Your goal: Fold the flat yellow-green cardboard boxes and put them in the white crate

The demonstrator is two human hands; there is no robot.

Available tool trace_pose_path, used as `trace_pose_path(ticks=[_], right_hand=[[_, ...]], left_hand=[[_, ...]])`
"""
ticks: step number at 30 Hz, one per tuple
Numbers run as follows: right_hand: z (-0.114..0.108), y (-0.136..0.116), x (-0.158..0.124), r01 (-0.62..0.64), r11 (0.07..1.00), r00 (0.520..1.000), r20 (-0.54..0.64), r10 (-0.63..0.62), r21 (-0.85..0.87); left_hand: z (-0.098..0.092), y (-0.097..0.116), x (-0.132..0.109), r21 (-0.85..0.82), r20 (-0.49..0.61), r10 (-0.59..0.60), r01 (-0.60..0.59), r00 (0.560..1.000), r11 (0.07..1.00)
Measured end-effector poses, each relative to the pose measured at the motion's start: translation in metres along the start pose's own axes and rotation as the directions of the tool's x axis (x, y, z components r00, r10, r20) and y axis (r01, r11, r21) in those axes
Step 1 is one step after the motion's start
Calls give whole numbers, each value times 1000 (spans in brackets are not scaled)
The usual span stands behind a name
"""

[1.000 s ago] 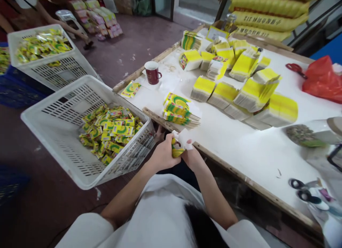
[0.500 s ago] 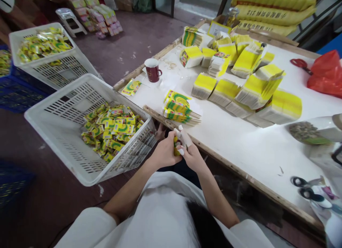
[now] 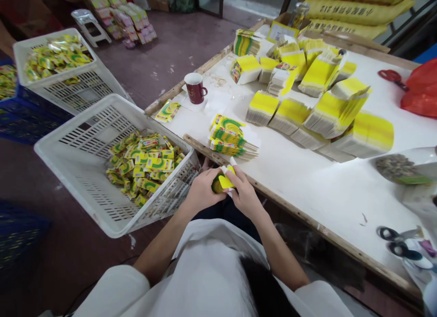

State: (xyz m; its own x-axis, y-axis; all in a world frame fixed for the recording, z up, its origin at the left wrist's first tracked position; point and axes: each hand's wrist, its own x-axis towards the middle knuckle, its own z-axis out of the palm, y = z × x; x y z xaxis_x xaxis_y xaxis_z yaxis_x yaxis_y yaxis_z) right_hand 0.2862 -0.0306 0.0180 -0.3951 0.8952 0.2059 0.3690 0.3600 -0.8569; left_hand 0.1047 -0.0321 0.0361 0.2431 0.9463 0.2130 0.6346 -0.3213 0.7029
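Both my hands meet just below the table's front edge, closed on one small yellow and green packet (image 3: 221,182). My left hand (image 3: 201,191) grips it from the left, and my right hand (image 3: 243,194) from the right, with white tape on the fingertips. A small stack of flat yellow-green printed cards (image 3: 228,137) lies on the white table (image 3: 307,180) right above my hands. To the left a tilted white plastic basket (image 3: 85,171) holds several finished packets (image 3: 145,164).
Many stacks of flat yellow cards (image 3: 321,107) cover the table's middle and back. A dark red mug (image 3: 195,88) stands near the left edge. Scissors (image 3: 399,244) lie at the front right, a red bag (image 3: 421,89) at the far right. A second basket of packets (image 3: 54,57) sits behind.
The white flap that stood up between my hands has been folded down, so the packet now shows its yellow face. My hands stayed in place; the view shifted slightly.
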Motion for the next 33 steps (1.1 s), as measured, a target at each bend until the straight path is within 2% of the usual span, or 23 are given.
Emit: trace_pose_path(ticks=[4,7,13,16,19,23,26,28,29,30,32,33], right_hand=[[-19,1,8,56,998,993,106,-57,13],[-30,-1,12,112,994,976,186,-111,3],[-25,1,8,98,993,987,134,-89,-66],[-30,1,8,110,992,974,204,-97,-55],[-34,-1,10,131,991,955,274,-117,-32],[-16,-2,9,73,996,986,156,-64,-53],[-5,-3,12,71,997,987,145,-64,-43],[-9,-6,20,92,995,992,89,-89,-31],[-14,-7,27,93,995,996,20,-92,-42],[-22,-8,35,77,995,994,-68,-82,-68],[-39,-7,58,-8,987,965,-262,-34,-158],[-47,-6,71,-70,975,942,-334,-4,-210]], left_hand=[[-9,2,4,-54,49,-66,68,997,996],[-14,5,7,-14,64,-31,32,997,999],[-15,7,8,19,94,5,-7,996,1000],[-15,5,6,10,125,-5,3,992,1000],[-13,3,6,30,109,-3,0,994,1000],[-10,2,7,98,72,-12,5,997,995],[-10,-3,4,82,68,-42,36,997,996],[-16,-11,1,54,-11,-85,86,996,995],[-21,-17,-1,69,-110,-121,129,986,989],[-26,-23,-2,101,-241,-161,190,957,977],[-38,-36,-5,160,-502,-209,327,839,931],[-43,-42,-6,165,-576,-216,371,789,914]])
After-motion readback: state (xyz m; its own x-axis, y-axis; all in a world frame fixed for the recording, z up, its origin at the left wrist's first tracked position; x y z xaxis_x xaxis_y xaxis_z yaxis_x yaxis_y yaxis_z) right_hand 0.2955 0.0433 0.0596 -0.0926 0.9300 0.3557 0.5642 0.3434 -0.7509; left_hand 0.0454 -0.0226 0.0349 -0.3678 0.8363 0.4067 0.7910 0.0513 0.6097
